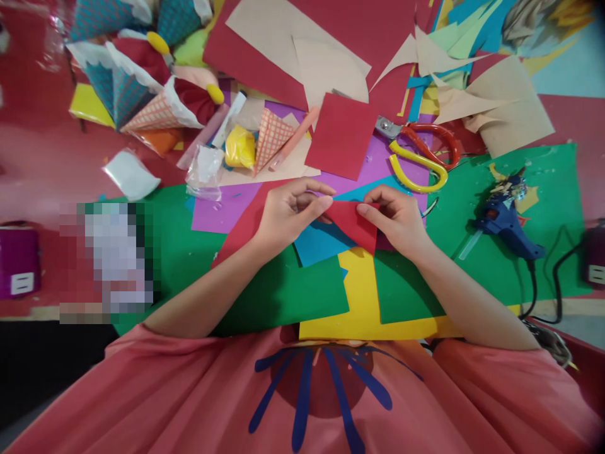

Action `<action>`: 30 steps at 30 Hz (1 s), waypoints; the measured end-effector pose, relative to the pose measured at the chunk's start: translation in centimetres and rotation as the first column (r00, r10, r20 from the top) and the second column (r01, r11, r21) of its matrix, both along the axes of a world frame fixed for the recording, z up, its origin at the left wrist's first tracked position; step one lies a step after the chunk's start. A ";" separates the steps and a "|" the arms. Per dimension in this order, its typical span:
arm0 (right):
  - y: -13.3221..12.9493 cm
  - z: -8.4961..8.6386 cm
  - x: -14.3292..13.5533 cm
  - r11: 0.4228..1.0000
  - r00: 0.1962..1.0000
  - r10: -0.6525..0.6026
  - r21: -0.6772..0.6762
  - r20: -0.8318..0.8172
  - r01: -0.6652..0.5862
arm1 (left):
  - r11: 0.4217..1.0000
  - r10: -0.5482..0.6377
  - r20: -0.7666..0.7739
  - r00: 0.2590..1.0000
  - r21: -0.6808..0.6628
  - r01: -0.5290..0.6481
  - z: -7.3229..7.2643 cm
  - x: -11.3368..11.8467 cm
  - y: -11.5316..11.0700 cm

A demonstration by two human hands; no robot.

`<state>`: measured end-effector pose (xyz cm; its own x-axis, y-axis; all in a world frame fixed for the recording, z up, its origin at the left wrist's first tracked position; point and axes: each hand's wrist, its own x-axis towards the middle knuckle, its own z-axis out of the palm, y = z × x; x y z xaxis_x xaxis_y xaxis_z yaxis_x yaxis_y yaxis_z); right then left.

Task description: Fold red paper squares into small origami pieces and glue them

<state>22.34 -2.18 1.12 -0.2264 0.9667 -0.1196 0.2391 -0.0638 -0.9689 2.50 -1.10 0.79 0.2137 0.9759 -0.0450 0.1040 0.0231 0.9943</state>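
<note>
Person at a table (pixel 33 170) covered in craft paper, both hands on one small red paper piece (pixel 352 224). Left hand (pixel 290 214) curled, fingers pinching the piece's left tip. Right hand (pixel 397 217) also closed on it, thumb and fingers gripping the right edge. The red piece sits between the two hands, held just above a blue sheet (pixel 319 243), a yellow sheet (pixel 362 296) and green sheets (pixel 283 290), near the middle of the table in front of the person's chest.

Behind the hands: a purple sheet (pixel 227 211) and a red square sheet (pixel 343 135) lying flat. To the right of that square, scissors (pixel 420 154) with one red and one yellow handle, lying down, well clear of the right hand. Further right, a blue glue gun (pixel 503 224) on its side on a green sheet (pixel 543 208), black cord (pixel 558 284) trailing off toward the table edge.

Back left: paper cones (pixel 132 94) in checked patterns, stacked and tilted, one smaller orange-checked cone (pixel 269 139) beside a yellow lump (pixel 240 146) in plastic wrap. Beige and red offcuts (pixel 501 107) heaped along the far side. A blurred-out patch at left, contents unreadable. Person wears a salmon shirt (pixel 189 391) with a blue print.
</note>
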 end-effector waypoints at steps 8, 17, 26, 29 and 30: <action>0.1 -0.2 0.1 0.999 0.997 -0.044 -0.023 -0.060 0.043 | 0.999 -0.043 0.017 0.999 0.011 0.043 0.1 -0.4 0.7; 0.2 -0.1 0.1 0.999 0.998 -0.038 0.003 -0.052 0.039 | 0.996 -0.003 -0.097 0.995 0.085 0.011 0.0 -0.5 0.7; -0.2 -0.2 0.1 0.997 0.996 0.072 0.009 -0.044 -0.072 | 0.989 0.078 -0.164 0.983 0.137 -0.055 -0.1 -0.4 0.6; -0.4 0.0 0.1 0.989 0.989 0.147 0.021 0.013 -0.147 | 0.988 0.103 -0.120 0.987 0.129 -0.087 -0.2 -0.4 0.9; -0.4 0.0 0.1 0.988 0.988 0.150 0.031 0.029 -0.151 | 0.990 0.092 -0.100 0.991 0.112 -0.081 -0.2 -0.4 0.9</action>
